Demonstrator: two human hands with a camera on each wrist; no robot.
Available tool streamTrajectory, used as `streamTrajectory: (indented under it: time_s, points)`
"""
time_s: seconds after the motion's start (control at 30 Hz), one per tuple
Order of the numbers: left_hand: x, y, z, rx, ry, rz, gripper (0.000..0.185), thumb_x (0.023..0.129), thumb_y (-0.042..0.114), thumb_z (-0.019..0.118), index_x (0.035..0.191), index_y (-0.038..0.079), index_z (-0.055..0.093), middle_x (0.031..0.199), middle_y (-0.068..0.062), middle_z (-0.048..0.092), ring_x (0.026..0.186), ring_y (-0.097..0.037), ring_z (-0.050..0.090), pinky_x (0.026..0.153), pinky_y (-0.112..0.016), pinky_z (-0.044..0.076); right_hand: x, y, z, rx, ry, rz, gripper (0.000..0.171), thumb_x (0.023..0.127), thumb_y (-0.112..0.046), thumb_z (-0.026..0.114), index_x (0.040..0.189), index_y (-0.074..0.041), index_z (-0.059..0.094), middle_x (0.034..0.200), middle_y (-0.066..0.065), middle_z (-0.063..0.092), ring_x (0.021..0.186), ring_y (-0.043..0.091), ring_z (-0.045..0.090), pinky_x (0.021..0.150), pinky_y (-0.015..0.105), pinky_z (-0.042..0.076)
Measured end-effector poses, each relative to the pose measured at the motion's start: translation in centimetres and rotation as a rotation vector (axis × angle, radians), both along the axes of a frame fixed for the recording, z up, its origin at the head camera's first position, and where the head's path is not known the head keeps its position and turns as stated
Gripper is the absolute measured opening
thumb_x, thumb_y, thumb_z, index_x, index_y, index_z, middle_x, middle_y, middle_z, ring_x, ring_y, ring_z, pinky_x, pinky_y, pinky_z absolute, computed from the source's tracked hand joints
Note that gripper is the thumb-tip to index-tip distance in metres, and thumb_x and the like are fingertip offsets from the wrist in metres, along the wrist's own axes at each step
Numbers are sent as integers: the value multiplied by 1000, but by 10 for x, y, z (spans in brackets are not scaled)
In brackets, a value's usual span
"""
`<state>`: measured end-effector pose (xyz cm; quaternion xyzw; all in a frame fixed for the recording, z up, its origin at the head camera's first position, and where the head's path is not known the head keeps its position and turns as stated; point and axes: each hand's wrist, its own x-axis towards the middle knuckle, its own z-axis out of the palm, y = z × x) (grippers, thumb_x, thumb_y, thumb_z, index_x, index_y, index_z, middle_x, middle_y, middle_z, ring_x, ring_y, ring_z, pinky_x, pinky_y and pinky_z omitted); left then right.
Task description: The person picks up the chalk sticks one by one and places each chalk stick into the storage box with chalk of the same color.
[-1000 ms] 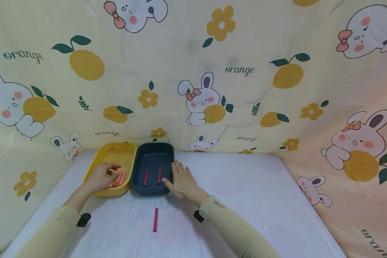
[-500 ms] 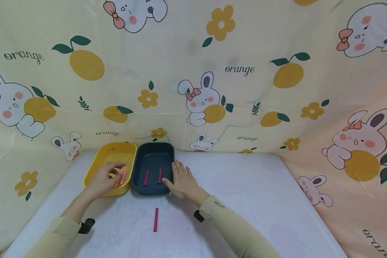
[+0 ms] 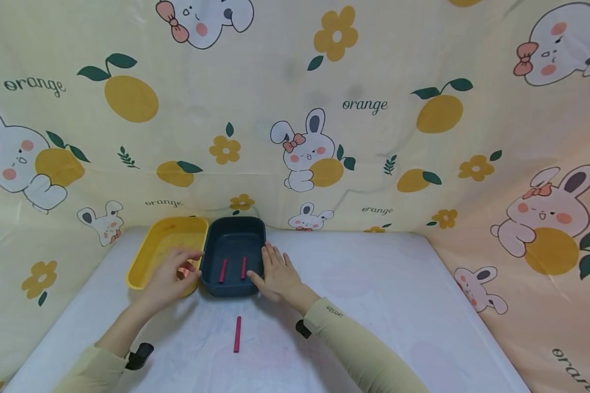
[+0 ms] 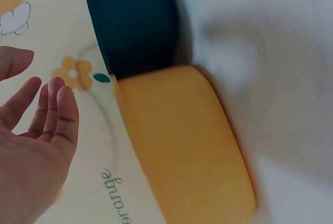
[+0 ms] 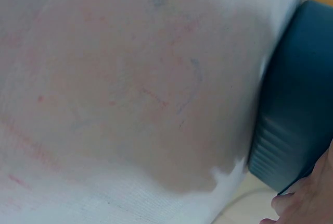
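Note:
My left hand (image 3: 169,281) hovers over the right side of the yellow box (image 3: 139,267), thumb and fingers apart around a gap. Pink sticks (image 3: 185,271) in that box show through the gap, partly hidden by the hand. In the left wrist view nothing lies between the fingers of the left hand (image 4: 39,135). The dark blue box (image 3: 233,229) stands against the yellow one, with two dark pink sticks (image 3: 223,271) inside. Fingers extended, my right hand (image 3: 280,278) rests along its right wall, thumb at the near right rim. The right wrist view catches a bit of this hand (image 5: 307,198).
One more dark pink stick (image 3: 237,334) lies on the white tabletop (image 3: 363,305), in front of the dark blue box. A cloth printed with rabbits and oranges (image 3: 255,82) hangs behind the table and at its sides.
My left hand has moved right across the yellow box toward the dark blue one, covering more of the pink sticks. The right hand stays put on the blue box.

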<state>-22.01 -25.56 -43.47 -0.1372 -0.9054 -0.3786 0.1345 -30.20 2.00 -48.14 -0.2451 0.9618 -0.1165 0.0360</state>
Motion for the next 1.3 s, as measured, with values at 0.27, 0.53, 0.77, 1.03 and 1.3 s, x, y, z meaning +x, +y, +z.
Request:
streamTrajectory:
  time_s: [0.27, 0.53, 0.77, 1.03, 1.3]
  points:
    - [13, 20, -2, 14, -53, -28, 40, 94, 3, 74, 133, 6, 65, 117, -13, 59, 93, -21, 57, 77, -24, 53, 1, -1, 1, 0, 7, -6, 87, 105, -66, 29, 166, -4, 14, 174, 10, 10, 160, 28, 15, 128, 49, 12]
    - [24, 39, -15, 7, -115, -108, 40, 94, 2, 74, 133, 8, 66, 117, -9, 58, 87, -14, 56, 70, -22, 51, 1, -2, 0, 5, 17, -19, 88, 106, -66, 29, 166, -5, 14, 174, 10, 10, 160, 27, 15, 128, 49, 13]
    - [27, 47, -26, 8, -178, -164, 39, 94, 5, 75, 132, 8, 66, 120, -14, 59, 90, -17, 57, 70, -22, 52, 1, -1, 0, 1, 35, -14, 87, 106, -66, 30, 166, -4, 16, 174, 11, 12, 159, 28, 17, 127, 50, 15]
    - [32, 53, -35, 13, -219, -265, 39, 96, 8, 73, 133, 3, 64, 122, -15, 57, 91, -13, 58, 68, -22, 52, 3, 0, 3, 13, 32, -4, 87, 106, -65, 29, 166, -4, 15, 174, 11, 11, 159, 28, 16, 127, 50, 15]
    - [33, 60, -43, -48, -320, -304, 41, 95, 14, 75, 134, 5, 64, 116, -8, 57, 92, -20, 55, 72, -23, 51, 5, 0, 7, 10, 27, -10, 87, 106, -65, 30, 166, -4, 15, 174, 11, 12, 159, 29, 17, 127, 51, 16]
